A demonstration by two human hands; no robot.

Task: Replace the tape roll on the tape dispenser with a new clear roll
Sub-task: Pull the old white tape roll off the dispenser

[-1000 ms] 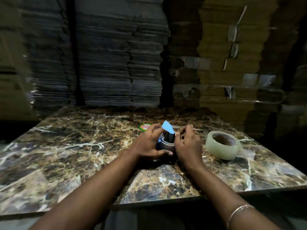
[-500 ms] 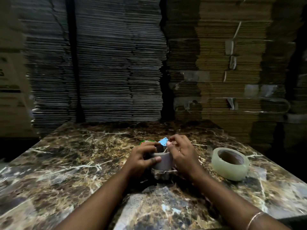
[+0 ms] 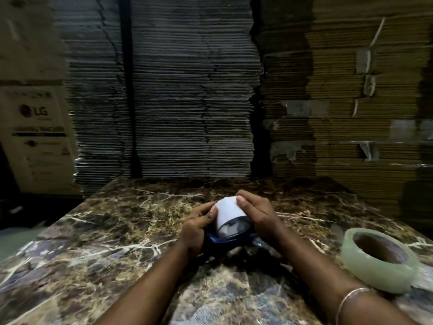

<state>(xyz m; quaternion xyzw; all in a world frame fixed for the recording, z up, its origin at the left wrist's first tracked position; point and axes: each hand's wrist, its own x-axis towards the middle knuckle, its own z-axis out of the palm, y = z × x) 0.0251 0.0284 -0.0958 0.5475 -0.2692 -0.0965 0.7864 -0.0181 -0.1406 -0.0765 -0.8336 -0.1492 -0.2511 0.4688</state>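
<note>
A pale empty tape core (image 3: pixel 228 212) sits tilted toward me on the dark blue tape dispenser (image 3: pixel 225 239), in the middle of the marble table (image 3: pixel 112 233). My left hand (image 3: pixel 198 227) grips the dispenser's left side, its thumb pressed against the core. My right hand (image 3: pixel 256 218) wraps the right side, fingertips on top of the core. Most of the dispenser is hidden under both hands. A new clear roll (image 3: pixel 379 261) lies flat on the table to the right, apart from my hands.
Tall stacks of flattened cardboard (image 3: pixel 187 90) rise right behind the table's far edge. A printed carton (image 3: pixel 35 127) stands at the left. The table drops off into dark floor at left and right.
The core and dispenser have tipped toward me, so the core's open end faces the camera. The blue tab seen earlier is out of sight. My head has moved closer.
</note>
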